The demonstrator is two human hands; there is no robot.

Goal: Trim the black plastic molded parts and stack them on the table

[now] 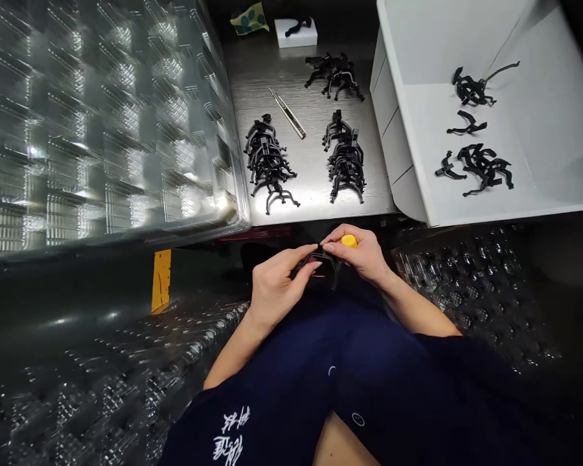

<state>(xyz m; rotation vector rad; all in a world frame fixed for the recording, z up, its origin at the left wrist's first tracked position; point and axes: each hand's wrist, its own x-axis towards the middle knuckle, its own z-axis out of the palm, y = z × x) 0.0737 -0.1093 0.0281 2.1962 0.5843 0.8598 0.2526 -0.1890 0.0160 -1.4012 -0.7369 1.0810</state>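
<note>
My left hand grips a black moulded plastic clip in front of my body, and its lower part curves down toward my lap. My right hand closes around a tool with a yellow handle, and its fingertips meet the clip near my left fingers. The tool's tip is hidden by my fingers. Beyond my hands, on a brushed steel table, lie several piles of similar black clips. A flat metal tool rests between the piles, out of reach of both hands' present position.
A white bin at the right holds several more black clips. Large clear blister trays stand at the left, and another lies at the lower right. A white block and a patterned cloth sit at the table's far end.
</note>
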